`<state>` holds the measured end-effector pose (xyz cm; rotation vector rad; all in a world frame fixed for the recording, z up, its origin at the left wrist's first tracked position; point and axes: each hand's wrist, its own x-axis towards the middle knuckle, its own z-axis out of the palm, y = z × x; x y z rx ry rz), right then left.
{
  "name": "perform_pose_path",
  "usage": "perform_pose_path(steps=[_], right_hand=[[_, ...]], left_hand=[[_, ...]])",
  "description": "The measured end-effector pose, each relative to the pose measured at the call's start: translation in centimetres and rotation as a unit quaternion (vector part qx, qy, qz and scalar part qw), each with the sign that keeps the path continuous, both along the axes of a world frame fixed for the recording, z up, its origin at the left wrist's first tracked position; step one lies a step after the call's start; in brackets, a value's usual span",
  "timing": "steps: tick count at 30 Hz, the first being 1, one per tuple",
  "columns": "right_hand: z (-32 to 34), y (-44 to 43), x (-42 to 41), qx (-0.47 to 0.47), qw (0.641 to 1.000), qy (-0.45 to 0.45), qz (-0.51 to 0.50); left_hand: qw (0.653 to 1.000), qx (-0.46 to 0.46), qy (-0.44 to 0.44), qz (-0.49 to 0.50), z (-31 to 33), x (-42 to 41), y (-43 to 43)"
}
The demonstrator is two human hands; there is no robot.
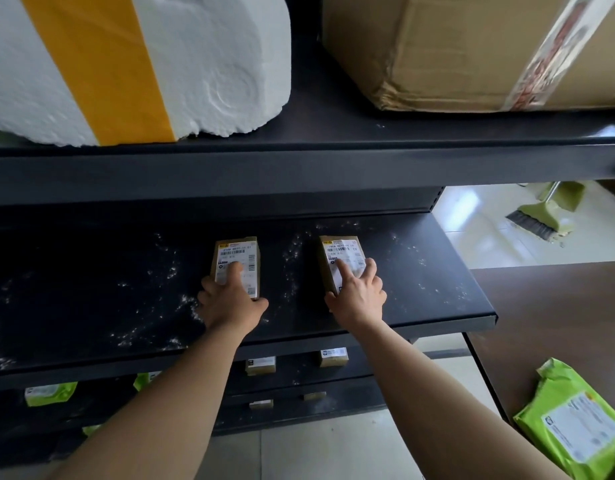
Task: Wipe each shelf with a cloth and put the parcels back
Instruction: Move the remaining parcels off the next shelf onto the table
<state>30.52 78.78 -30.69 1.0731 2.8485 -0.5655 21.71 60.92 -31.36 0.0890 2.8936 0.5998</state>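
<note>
Left hand (229,301): grips the left brown parcel (237,261), one finger flat on its label.
Right hand (358,296): holds the right brown parcel (339,252), fingers spread on top.
Parcels: both sit on the dark middle shelf (423,292), apart.
Shelf: white crumbs (292,258) lie all over it.

- Shelf (420,299): matte black, white speckles.
- Left parcel (242,252), right parcel (340,251): tan, white barcode labels.
- Foam box (212,64), 11 o'clock: white, yellow band.
- Mailer (558,393), 5 o'clock: lime green.

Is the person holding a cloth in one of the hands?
No: the left hand holds the left parcel and the right hand holds the right parcel.
</note>
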Motion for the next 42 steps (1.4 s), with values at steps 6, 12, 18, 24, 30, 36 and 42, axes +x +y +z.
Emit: perform_pose_path(steps=[6,12,18,24,30,36,42], right_hand=[[0.3,-0.1,1.4,0.004,1.0,0.024,-0.018],[0.8,0.1,5.5,0.006,0.997,0.051,-0.059],[0.6,1.6,11.8,0.011,0.991,0.06,-0.122],[1.2,3.4,19.2,0.005,0.976,0.072,-0.204],[1.2,6.0,27.2,0.001,0.957,0.084,-0.278],[1.0,9.0,37.2,-0.003,0.935,0.074,-0.347],[0.7,11.5,48.5,0.001,0.91,0.055,-0.41]], left_hand=[[1.0,0.013,0.004,0.01,0.0,0.6,0.2],[0.998,0.045,0.023,-0.044,0.9,3.5,2.0],[0.991,0.058,0.018,-0.122,1.2,8.0,4.6],[0.977,0.074,0.015,-0.2,2.1,13.3,8.5],[0.958,0.058,0.018,-0.282,2.6,19.6,13.3],[0.937,0.061,0.002,-0.344,2.7,28.4,18.7],[0.914,0.068,-0.037,-0.398,2.0,38.8,23.6]])
